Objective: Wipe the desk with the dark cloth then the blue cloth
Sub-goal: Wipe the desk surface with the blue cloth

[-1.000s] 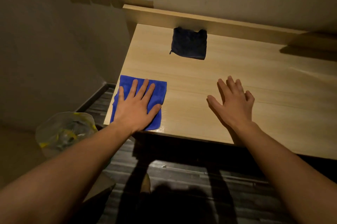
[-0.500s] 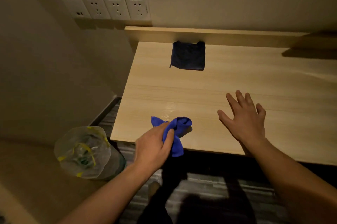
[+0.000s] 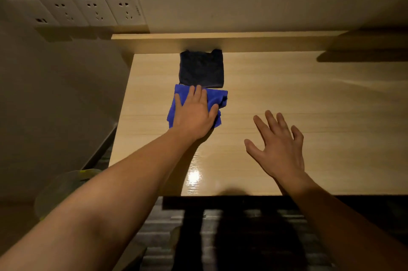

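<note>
Now your left hand [image 3: 194, 114] lies palm-down with fingers spread flat, pressing rather than pinching the blue cloth [image 3: 215, 98], a soft, rumpled, fuzzy piece whose folds stick out past your fingertips and thumb on the pale wood-grain desk [image 3: 287, 94], glossy near its front edge. Just beyond it, touching at the edge, the dark cloth [image 3: 201, 69] sits folded square against the desk's raised back ledge. Your right hand [image 3: 279, 149] is open, fingers splayed, empty; the white wall sockets [image 3: 88, 11] show no readable writing.
</note>
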Demonstrator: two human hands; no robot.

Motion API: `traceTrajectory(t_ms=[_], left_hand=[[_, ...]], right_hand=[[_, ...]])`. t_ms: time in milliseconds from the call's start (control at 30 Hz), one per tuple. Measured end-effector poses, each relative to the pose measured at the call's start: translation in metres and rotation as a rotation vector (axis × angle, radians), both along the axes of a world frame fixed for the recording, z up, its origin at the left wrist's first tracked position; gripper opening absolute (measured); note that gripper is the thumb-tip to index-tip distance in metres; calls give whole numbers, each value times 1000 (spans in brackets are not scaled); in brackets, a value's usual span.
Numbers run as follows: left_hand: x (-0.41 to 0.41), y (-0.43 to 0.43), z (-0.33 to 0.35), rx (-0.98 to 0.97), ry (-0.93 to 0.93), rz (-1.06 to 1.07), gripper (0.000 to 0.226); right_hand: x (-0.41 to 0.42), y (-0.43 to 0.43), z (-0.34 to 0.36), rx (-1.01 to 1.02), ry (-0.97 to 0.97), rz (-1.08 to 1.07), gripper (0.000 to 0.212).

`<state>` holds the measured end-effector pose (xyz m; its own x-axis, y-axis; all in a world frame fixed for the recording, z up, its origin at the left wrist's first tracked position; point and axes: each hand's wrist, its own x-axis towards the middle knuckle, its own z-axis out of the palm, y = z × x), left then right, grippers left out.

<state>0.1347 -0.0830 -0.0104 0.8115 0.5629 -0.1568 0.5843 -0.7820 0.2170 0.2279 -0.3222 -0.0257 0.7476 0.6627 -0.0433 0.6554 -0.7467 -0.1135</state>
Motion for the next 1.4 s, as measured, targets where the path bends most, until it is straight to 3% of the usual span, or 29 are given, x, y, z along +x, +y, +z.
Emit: traceTrajectory(t_ms=[200, 367, 633, 1067, 1200, 1300, 1400], left_hand=[[7, 2, -8, 36, 79, -4, 95], [-3, -13, -11, 102, 98, -5, 84], [-42, -52, -18, 115, 121, 16, 85], [-107, -130, -16, 62, 46, 24, 76], [-123, -158, -21, 42, -101, 70, 72], [-125, -179, -11, -23, -319, 154, 55], [-107, -183, 12, -125, -446, 236, 51]], right_hand=[[1, 1, 1, 4, 15, 2, 77], [1, 1, 0, 15, 24, 4, 77], [1, -1, 0, 24, 48, 11, 78], [2, -3, 2, 28, 66, 42, 80], [5, -6, 3, 44, 122, 40, 75], [15, -15, 13, 200, 246, 43, 62], [44, -31, 21, 224, 171, 64, 59]])
